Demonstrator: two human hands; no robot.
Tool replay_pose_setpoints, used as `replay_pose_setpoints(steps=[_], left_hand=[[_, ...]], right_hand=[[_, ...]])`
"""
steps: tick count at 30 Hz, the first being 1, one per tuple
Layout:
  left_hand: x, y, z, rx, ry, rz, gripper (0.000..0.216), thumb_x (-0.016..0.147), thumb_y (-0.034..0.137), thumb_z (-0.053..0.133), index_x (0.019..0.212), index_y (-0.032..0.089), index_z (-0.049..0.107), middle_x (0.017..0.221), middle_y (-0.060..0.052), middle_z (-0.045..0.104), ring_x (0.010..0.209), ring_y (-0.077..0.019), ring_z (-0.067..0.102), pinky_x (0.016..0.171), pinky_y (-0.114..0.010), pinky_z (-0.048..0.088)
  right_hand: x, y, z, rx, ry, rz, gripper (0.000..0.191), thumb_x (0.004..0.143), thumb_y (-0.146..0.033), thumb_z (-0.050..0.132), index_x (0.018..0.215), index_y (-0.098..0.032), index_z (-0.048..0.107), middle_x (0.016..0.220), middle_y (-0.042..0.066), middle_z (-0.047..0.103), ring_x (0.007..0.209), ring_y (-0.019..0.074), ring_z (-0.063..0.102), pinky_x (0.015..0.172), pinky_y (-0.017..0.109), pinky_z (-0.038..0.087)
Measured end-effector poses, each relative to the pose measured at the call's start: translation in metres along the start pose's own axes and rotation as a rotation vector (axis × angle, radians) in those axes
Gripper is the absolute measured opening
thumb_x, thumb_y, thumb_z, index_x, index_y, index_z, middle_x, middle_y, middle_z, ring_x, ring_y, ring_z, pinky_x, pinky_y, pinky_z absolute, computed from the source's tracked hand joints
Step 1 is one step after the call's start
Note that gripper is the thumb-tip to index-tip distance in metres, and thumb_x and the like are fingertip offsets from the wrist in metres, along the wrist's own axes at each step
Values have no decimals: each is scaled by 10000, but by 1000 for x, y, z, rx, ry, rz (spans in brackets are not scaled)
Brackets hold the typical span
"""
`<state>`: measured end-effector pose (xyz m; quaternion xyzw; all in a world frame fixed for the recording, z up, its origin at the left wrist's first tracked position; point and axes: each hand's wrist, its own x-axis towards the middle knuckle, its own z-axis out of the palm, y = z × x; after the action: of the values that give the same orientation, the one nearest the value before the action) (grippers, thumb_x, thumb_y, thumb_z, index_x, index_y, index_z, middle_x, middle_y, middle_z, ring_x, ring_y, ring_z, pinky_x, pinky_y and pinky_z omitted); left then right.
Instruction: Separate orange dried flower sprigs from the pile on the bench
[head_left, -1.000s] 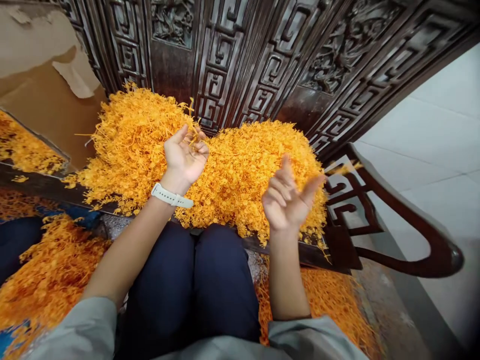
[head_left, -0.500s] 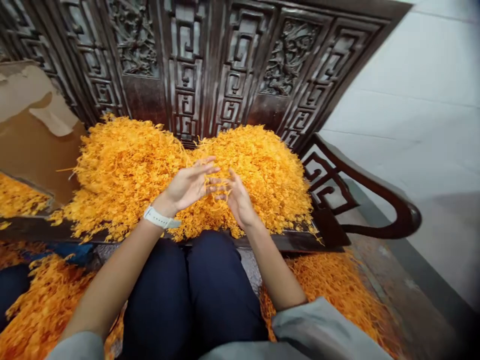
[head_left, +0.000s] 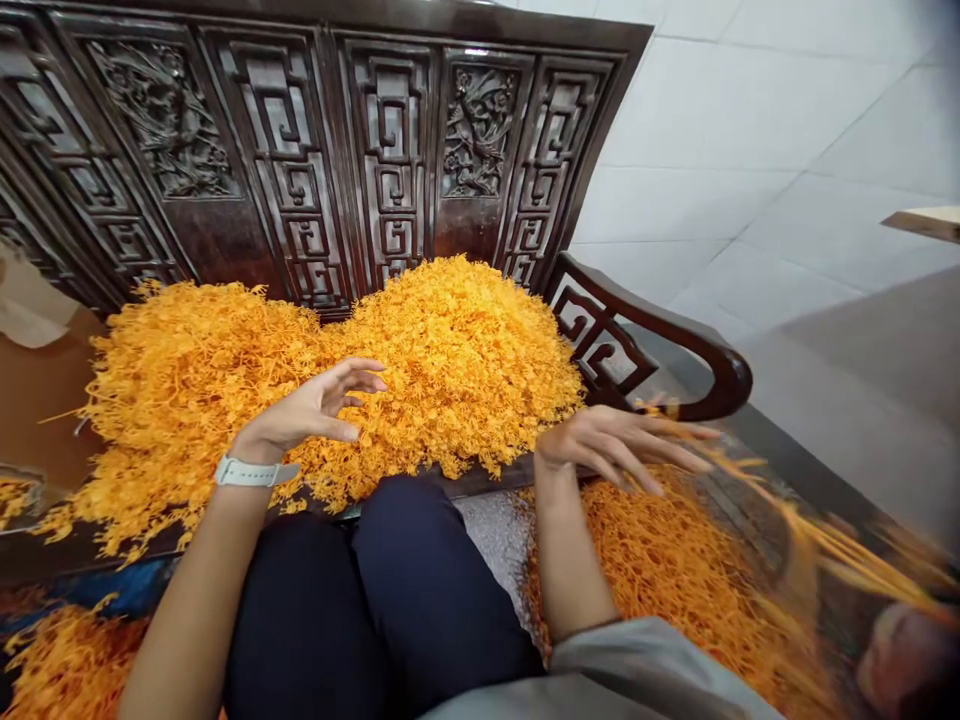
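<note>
My left hand (head_left: 319,402) hovers over the front of the orange pile, its fingers curved and apart with nothing between them. A pale watch is strapped round that wrist. Out to the right, beyond the seat's edge, my right hand (head_left: 611,442) has its fingers stretched out and spread. Blurred orange strands (head_left: 810,530) trail from near its fingertips towards the lower right; whether they touch the fingers I cannot tell. Two merged heaps of short, curly orange shreds (head_left: 457,350) lie on the carved dark wooden bench (head_left: 337,210).
A bench armrest (head_left: 675,345) curves out at the right. Longer orange strands (head_left: 645,545) are heaped on the floor below it, with more (head_left: 71,660) at lower left. Brown cardboard (head_left: 45,390) stands at far left. A blurred pinkish shape (head_left: 911,650) shows at lower right.
My hands have parted; they were close together over the pile with a few strands between them. The right hand has swung right, past the bench edge. The view has turned right.
</note>
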<state>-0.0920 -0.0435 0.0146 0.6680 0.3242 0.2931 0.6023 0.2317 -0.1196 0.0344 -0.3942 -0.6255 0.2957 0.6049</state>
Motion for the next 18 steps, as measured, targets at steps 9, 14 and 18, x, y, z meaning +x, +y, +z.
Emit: replay_pose_setpoints(steps=[9,14,18], left_hand=[[16,-23,4,42,75,-121,456,814,343,874,1235,235,736,1135,-97,710,1081,-202,674,931,-299,544],[17,-24,1,37,114,-133,404,847,381,848,1209,234,744,1118,-90,715,1054,-186,684,881,-254,545],[16,-24,5,45,180,-117,357,869,371,825,1173,200,755,1065,-88,729,981,-173,691,824,-219,540]], right_hand=[[-14,30,-21,64,-63,130,327,845,-544,797,854,-225,724,598,-9,595,524,151,560,452,284,467],[-41,56,-61,-287,-462,58,125,951,-368,721,946,-263,789,741,58,751,592,218,688,523,359,546],[-59,44,-116,-373,-300,-124,167,931,-244,774,1049,-363,770,1039,77,795,881,272,763,688,401,605]])
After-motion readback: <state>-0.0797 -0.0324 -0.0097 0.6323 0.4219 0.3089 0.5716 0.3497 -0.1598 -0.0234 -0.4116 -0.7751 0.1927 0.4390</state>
